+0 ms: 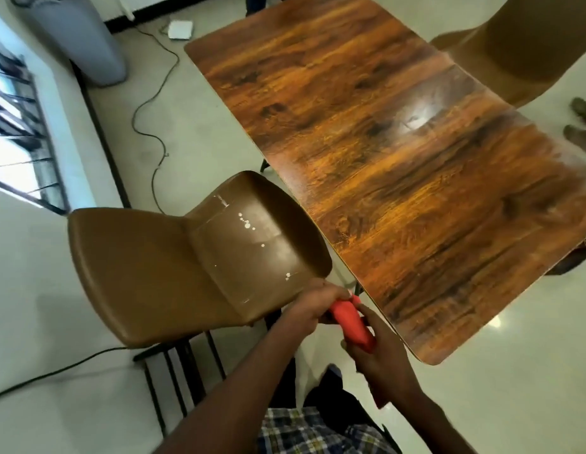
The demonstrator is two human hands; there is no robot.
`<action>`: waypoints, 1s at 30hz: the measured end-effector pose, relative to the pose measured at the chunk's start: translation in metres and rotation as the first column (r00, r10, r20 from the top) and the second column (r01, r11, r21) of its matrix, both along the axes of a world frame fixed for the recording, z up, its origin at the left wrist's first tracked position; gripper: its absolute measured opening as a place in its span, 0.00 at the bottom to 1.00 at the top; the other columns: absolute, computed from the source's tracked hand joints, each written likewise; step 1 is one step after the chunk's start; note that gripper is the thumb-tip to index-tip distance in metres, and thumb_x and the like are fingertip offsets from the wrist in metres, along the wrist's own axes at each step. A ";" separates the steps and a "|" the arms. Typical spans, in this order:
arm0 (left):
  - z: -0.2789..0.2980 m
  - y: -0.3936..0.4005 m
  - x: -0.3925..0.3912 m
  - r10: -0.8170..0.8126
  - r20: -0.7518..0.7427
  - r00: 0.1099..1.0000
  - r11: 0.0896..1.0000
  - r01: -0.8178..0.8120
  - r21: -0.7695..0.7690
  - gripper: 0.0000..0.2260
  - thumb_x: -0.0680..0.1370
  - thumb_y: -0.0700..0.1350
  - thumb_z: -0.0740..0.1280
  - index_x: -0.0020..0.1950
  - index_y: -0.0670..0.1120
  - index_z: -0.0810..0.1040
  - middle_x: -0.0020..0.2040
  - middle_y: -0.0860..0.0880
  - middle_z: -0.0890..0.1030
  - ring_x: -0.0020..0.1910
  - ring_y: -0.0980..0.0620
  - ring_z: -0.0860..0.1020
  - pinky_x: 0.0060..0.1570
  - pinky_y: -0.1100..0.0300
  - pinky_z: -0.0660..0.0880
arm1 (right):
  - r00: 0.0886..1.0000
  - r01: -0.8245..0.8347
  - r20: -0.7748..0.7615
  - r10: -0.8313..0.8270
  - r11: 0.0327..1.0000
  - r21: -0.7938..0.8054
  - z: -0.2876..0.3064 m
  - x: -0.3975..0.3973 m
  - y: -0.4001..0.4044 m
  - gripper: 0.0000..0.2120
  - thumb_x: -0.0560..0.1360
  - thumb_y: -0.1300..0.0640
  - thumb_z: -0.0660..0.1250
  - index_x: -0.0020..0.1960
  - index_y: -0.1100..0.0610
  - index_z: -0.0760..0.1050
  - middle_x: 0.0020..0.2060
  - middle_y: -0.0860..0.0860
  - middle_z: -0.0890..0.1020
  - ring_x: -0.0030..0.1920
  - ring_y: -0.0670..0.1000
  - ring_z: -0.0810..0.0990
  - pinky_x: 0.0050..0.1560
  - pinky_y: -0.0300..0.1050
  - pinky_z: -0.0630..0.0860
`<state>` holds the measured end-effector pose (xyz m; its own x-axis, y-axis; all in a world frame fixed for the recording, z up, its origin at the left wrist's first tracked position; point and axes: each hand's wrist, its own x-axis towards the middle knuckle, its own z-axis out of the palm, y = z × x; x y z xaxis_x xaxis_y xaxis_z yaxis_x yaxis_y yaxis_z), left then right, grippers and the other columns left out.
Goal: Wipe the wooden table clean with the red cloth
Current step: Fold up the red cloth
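Observation:
The red cloth (pixel 352 324) is bunched into a roll and held in the air between both my hands, just off the near left edge of the wooden table (pixel 399 152). My left hand (pixel 313 304) grips its upper end, close to the brown chair's seat edge. My right hand (pixel 380 352) is closed around its lower end. The table top is long, glossy and bare, with a bright light reflection near its right side. The cloth does not touch the table.
A brown chair (pixel 173 267) stands at the table's left side, with white specks on its seat. Another brown chair (pixel 527 50) is at the far right. A black cable (pixel 154 103) trails over the pale floor. Two shoes (pixel 581 122) lie at the right edge.

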<state>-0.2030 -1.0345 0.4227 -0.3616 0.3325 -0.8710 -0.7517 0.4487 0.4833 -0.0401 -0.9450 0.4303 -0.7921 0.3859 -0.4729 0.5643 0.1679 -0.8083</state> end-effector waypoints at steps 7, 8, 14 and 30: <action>0.041 -0.081 0.017 0.403 -0.259 0.878 0.915 -0.383 0.123 0.11 0.83 0.54 0.68 0.48 0.48 0.80 0.41 0.48 0.80 0.33 0.54 0.79 0.33 0.61 0.75 | 0.937 0.333 0.166 -0.309 0.634 -0.698 0.036 -0.039 -0.019 0.31 0.65 0.61 0.72 0.68 0.66 0.78 0.61 0.69 0.82 0.56 0.64 0.81 0.66 0.65 0.75; 0.048 -0.093 0.025 0.403 -0.266 0.876 0.915 -0.389 0.104 0.13 0.82 0.58 0.68 0.48 0.49 0.81 0.42 0.50 0.82 0.36 0.55 0.79 0.35 0.61 0.75 | 0.942 0.331 0.211 -0.262 0.609 -0.721 0.044 -0.042 -0.026 0.34 0.64 0.61 0.73 0.69 0.69 0.76 0.61 0.68 0.82 0.57 0.64 0.80 0.69 0.65 0.74; 0.086 -0.156 0.068 0.564 -0.047 0.825 0.816 -0.547 0.187 0.27 0.77 0.69 0.69 0.69 0.53 0.77 0.62 0.44 0.85 0.60 0.43 0.84 0.47 0.48 0.84 | 0.995 0.057 0.098 0.016 0.719 -0.692 0.088 -0.060 -0.077 0.25 0.64 0.62 0.69 0.61 0.64 0.79 0.51 0.61 0.87 0.51 0.60 0.87 0.51 0.56 0.85; 0.068 -0.270 0.130 0.676 -0.390 0.625 0.689 -0.724 0.035 0.26 0.77 0.52 0.76 0.73 0.46 0.74 0.60 0.45 0.82 0.54 0.47 0.82 0.54 0.47 0.82 | 0.930 -0.337 0.005 0.369 0.854 -0.396 0.077 -0.059 -0.177 0.20 0.76 0.66 0.74 0.66 0.53 0.79 0.59 0.55 0.87 0.57 0.56 0.87 0.59 0.57 0.84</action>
